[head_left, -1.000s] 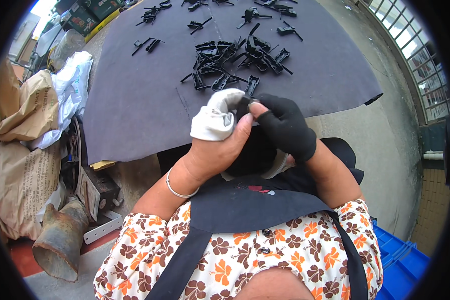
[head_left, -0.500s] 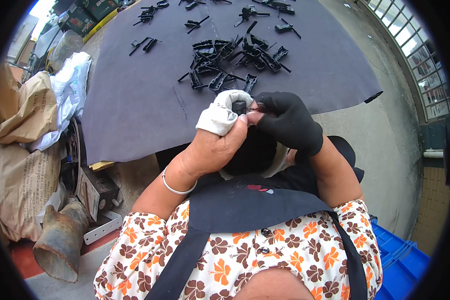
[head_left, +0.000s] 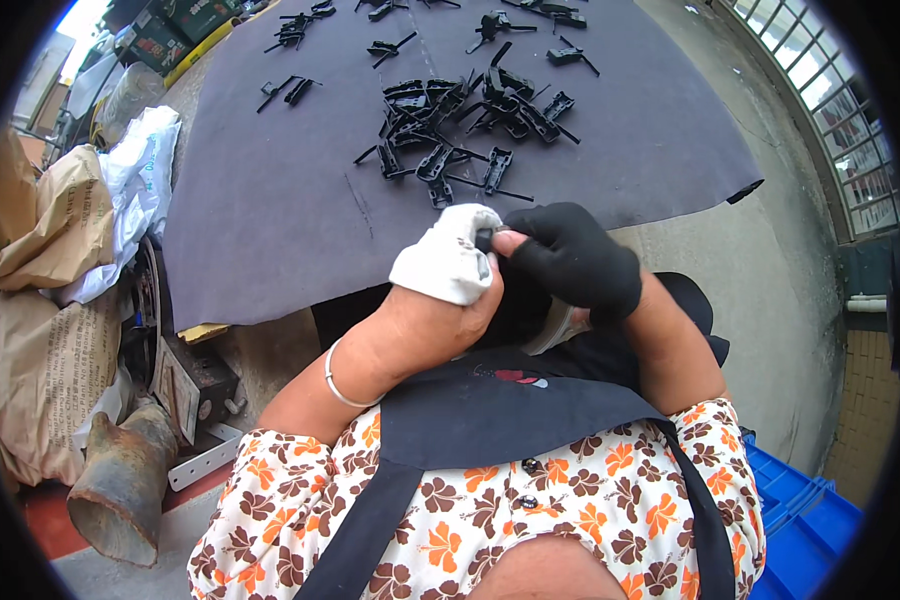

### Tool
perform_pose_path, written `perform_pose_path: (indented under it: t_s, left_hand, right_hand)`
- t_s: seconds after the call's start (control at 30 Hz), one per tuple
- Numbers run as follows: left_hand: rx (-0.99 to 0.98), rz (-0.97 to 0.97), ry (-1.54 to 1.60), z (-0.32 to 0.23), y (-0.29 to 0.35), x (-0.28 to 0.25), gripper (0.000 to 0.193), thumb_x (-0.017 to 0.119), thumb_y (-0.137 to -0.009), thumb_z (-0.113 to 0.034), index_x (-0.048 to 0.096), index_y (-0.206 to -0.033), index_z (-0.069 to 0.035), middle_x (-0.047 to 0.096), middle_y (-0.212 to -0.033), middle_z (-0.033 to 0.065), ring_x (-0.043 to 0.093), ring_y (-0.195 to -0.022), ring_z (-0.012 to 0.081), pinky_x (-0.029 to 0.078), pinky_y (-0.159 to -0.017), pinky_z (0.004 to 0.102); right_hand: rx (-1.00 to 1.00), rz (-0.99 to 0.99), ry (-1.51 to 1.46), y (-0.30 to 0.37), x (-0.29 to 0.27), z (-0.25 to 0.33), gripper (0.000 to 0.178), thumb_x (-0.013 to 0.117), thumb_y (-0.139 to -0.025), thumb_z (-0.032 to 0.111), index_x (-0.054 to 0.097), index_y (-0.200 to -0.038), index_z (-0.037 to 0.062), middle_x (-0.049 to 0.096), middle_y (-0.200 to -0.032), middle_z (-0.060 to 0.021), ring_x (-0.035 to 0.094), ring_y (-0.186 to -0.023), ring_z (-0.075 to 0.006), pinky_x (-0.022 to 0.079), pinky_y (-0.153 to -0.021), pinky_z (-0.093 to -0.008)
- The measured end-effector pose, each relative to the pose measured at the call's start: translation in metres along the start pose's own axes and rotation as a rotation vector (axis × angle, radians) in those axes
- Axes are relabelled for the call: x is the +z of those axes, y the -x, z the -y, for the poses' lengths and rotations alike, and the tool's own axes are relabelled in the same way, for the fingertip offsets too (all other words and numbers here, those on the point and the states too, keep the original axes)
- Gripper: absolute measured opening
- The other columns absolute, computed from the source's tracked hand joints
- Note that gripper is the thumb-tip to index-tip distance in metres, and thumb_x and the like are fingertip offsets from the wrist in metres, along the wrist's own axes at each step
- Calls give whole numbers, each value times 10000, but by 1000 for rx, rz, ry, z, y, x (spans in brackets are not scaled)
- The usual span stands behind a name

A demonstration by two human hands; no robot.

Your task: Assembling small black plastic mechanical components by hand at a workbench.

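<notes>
My left hand point(head_left: 448, 264), in a white cloth glove with the thumb bare, is closed round a small black plastic part point(head_left: 485, 240). Only a dark end of that part shows. Against it presses my right hand point(head_left: 575, 260), which wears a black glove with bare fingertips. Its thumb and fingers are pinched at the part's right side; what lies between them is too small and hidden to make out. Both hands are held just off the near edge of the table, close to a heap of black plastic clip-like pieces point(head_left: 435, 160) with thin stems.
A grey mat point(head_left: 260, 210) covers the table, with more black pieces point(head_left: 290, 30) scattered toward its far side. At the left are brown paper sacks point(head_left: 50, 350), a white plastic bag point(head_left: 145, 170) and a rusty metal pipe point(head_left: 120, 480). A blue crate point(head_left: 800, 520) stands at the lower right.
Both hands have moved slightly toward me, and my left hand has turned so its glove hides more of the part. More of the near pieces on the mat shows now.
</notes>
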State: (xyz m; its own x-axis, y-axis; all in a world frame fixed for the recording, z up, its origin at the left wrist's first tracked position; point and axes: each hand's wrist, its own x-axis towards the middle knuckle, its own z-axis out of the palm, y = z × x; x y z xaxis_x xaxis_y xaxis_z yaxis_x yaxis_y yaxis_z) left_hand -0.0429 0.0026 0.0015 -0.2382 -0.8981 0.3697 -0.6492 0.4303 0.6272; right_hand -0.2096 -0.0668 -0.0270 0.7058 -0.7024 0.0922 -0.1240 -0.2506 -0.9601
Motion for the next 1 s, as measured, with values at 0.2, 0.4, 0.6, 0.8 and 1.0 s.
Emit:
perform_pose_path:
  t_s: [0.2, 0.4, 0.6, 0.8, 1.0]
  left_hand:
    - [33, 78, -93, 9, 0, -12, 237, 592, -830, -140, 601, -1032, -16, 624, -885, 166, 595, -792, 336, 484, -720, 377]
    - [-88, -204, 148, 12, 1, -4, 192, 615, -799, -25, 606, -991, -18, 605, -893, 144, 597, -767, 282, 483, -695, 313]
    - [9, -153, -75, 19, -20, 4, 281, 625, -798, -94, 566, -1053, 8, 611, -918, 167, 599, -798, 354, 492, -739, 359]
    - [-399, 95, 591, 8, -19, -2, 249, 579, -853, -74, 550, -1077, 29, 605, -756, 61, 564, -618, 103, 456, -553, 238]
    - [-271, 27, 500, 15, -14, 4, 254, 556, -867, -42, 537, -1110, 28, 581, -691, 12, 513, -528, 45, 419, -464, 193]
  right_hand:
    - [-120, -326, 737, -2, -12, -14, 104, 612, -794, 149, 573, -833, 60, 549, -659, -107, 547, -595, -259, 443, -567, -362]
    - [-190, -357, 900, 1, -17, -7, 81, 601, -766, 140, 558, -816, 93, 567, -699, -103, 573, -660, -323, 452, -562, -395]
    - [-375, -141, 1044, 10, -9, 12, 78, 612, -762, 139, 560, -793, 90, 552, -669, -83, 581, -609, -291, 440, -512, -374]
    - [-293, -440, 258, 1, 5, 1, 99, 665, -774, 113, 588, -790, 52, 560, -654, -60, 520, -556, -172, 413, -521, -292]
    - [-72, -322, -40, -2, -1, 5, 115, 607, -840, 124, 580, -808, 17, 539, -662, -38, 471, -592, -110, 403, -567, -270]
